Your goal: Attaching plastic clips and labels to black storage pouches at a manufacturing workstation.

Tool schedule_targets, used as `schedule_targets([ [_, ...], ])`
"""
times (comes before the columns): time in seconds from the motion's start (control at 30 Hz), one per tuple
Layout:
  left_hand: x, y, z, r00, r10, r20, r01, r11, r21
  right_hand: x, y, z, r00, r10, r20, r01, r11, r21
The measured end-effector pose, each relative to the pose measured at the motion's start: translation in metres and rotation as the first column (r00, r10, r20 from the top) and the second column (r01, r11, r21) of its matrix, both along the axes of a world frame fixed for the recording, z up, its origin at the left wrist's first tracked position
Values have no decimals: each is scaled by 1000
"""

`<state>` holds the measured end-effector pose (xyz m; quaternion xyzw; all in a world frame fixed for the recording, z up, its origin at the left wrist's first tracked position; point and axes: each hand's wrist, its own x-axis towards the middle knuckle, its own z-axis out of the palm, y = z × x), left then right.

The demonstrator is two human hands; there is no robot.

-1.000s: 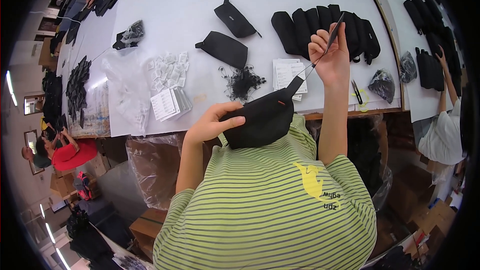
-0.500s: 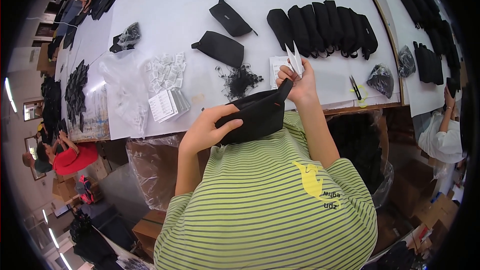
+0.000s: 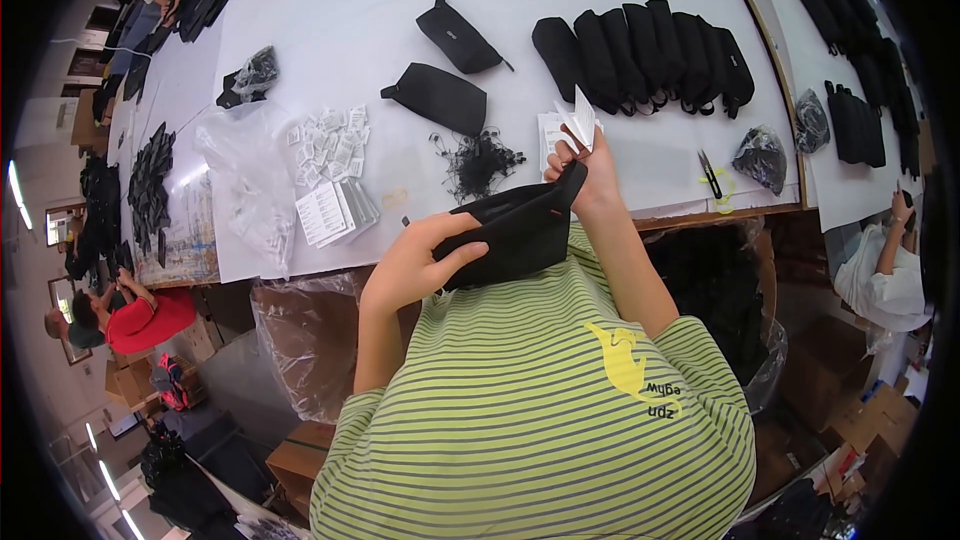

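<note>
A black fabric pouch (image 3: 520, 233) is held against the front of my striped shirt, its top gaping. My left hand (image 3: 428, 258) grips its left end, thumb outside and the other fingers reaching into the mouth. At the pouch's raised right corner, my right hand (image 3: 592, 172) pinches a folded white paper card (image 3: 579, 122). Just behind that hand lies a small stack of white cards (image 3: 550, 136) on the table. A tangle of thin black cords (image 3: 478, 162) rests beyond the pouch. Two more black pouches (image 3: 440, 98) lie farther back.
Black pouches (image 3: 640, 55) stand in a row at the back right. Scissors (image 3: 709, 175) and a plastic-wrapped bundle (image 3: 760, 161) lie near the right edge. White tags (image 3: 332, 143), a card stack (image 3: 335, 212) and a clear bag (image 3: 245, 180) occupy the left. Other people work around.
The white card in my right hand has turned and its folded leaves have come closer together. My right hand has shifted slightly left and down, nearer the pouch; the left hand keeps its grip.
</note>
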<state>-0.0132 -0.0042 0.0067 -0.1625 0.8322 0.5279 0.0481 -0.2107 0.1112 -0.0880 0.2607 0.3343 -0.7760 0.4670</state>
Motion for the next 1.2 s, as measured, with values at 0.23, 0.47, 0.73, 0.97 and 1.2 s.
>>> schedule_targets([
  [0.23,-3,-1,-1,1000,-12,-3,12,1000,2,2,0,-29,993,111,-40,-115,983,-145],
  [0.47,-3,0,-4,997,-5,-71,4,1000,-7,3,6,-39,985,165,-40,-170,965,-198],
  [0.73,-1,-12,-20,999,-22,-37,10,955,-295,-44,1,3,715,-6,-700,86,993,80],
  [0.97,-20,-6,-46,978,1,-209,-85,915,-395,-7,-2,59,-450,708,-545,-146,543,827],
  [1.2,-21,-24,-67,982,-171,-85,153,971,-184,2,-2,50,-591,675,-442,-341,288,895],
])
